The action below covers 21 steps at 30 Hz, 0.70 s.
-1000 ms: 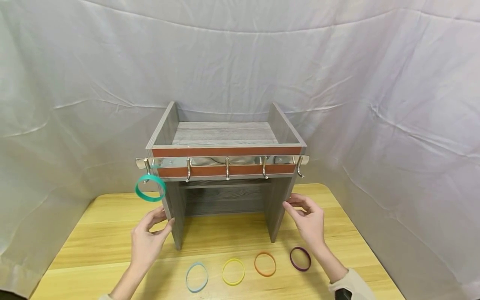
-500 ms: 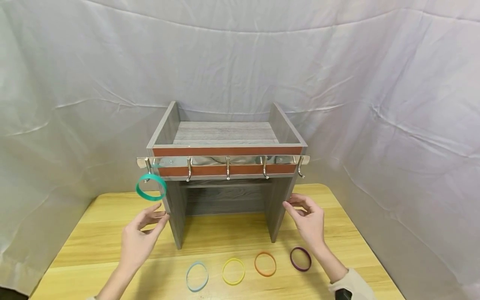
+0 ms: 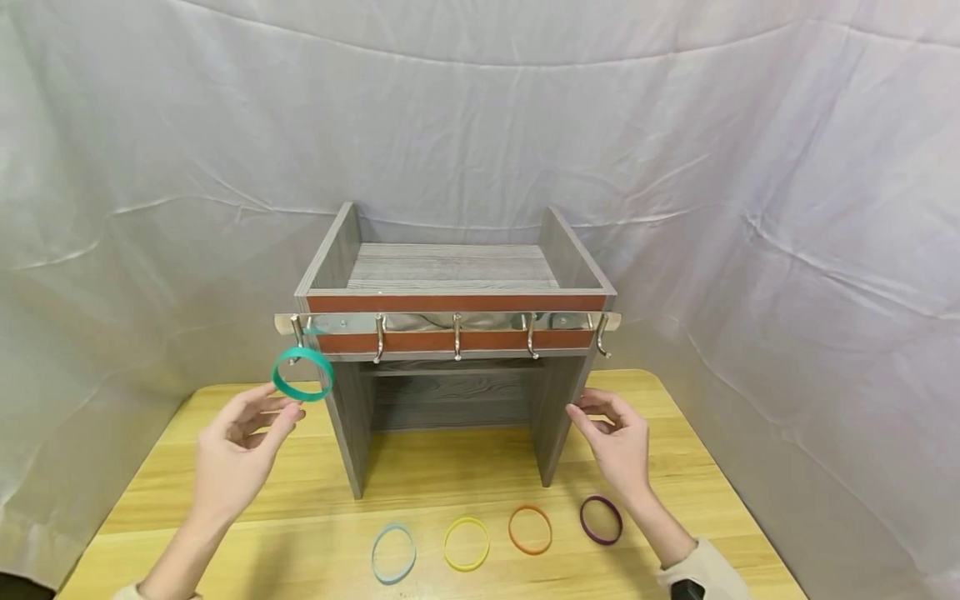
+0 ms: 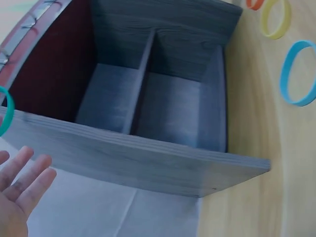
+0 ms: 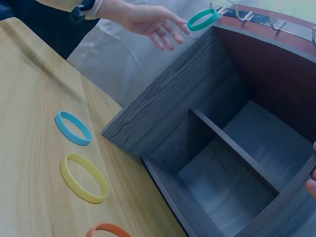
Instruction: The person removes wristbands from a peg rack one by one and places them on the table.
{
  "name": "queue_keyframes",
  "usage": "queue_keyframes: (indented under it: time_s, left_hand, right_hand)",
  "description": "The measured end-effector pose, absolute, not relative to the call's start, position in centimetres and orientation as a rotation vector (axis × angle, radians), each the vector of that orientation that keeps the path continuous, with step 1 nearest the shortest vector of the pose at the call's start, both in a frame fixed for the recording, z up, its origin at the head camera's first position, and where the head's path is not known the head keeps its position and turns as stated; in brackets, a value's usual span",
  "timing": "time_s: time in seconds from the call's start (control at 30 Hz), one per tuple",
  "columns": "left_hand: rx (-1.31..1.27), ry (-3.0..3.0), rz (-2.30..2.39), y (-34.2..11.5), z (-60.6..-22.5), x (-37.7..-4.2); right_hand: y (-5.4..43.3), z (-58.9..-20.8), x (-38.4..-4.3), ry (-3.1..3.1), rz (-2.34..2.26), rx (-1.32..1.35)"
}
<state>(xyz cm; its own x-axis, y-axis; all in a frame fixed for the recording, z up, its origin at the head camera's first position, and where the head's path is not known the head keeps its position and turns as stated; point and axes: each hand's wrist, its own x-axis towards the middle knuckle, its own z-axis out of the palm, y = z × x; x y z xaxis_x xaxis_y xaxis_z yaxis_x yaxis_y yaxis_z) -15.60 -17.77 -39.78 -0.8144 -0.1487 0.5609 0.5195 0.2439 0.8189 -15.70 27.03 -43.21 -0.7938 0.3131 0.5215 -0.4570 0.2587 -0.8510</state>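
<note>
A green silicone wristband (image 3: 327,386) hangs from the leftmost hook (image 3: 296,333) of a metal hook rail (image 3: 491,322). The rail crosses the front of a grey wooden shelf unit (image 3: 453,258). My left hand (image 3: 236,450) is just left of the unit, its fingertips at the lower edge of the wristband; in the left wrist view its fingers are spread and loose. With thumb and fingers, my right hand (image 3: 618,442) grips the front edge of the unit's right side panel (image 3: 555,417). In the right wrist view only its fingertips (image 5: 311,186) show.
On the wooden tabletop (image 3: 150,500) in front of the unit lie a light blue wristband (image 3: 375,560), a yellow wristband (image 3: 467,568), an orange wristband (image 3: 531,551) and a purple wristband (image 3: 600,540), in a row. Grey cloth (image 3: 480,133) hangs behind and at both sides.
My left hand has let go of the unit's left side panel and moved left and up to the green wristband. My right hand stays at the right panel.
</note>
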Motion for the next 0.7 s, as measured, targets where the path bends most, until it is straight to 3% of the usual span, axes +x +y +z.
queue_keyframes:
  time_s: [0.7]
  left_hand:
    - [-0.381,-1.916,-1.652,-18.0,-37.1,-16.5]
  right_hand:
    - [27.0,-43.1,-15.6,-1.918,1.598,0.117]
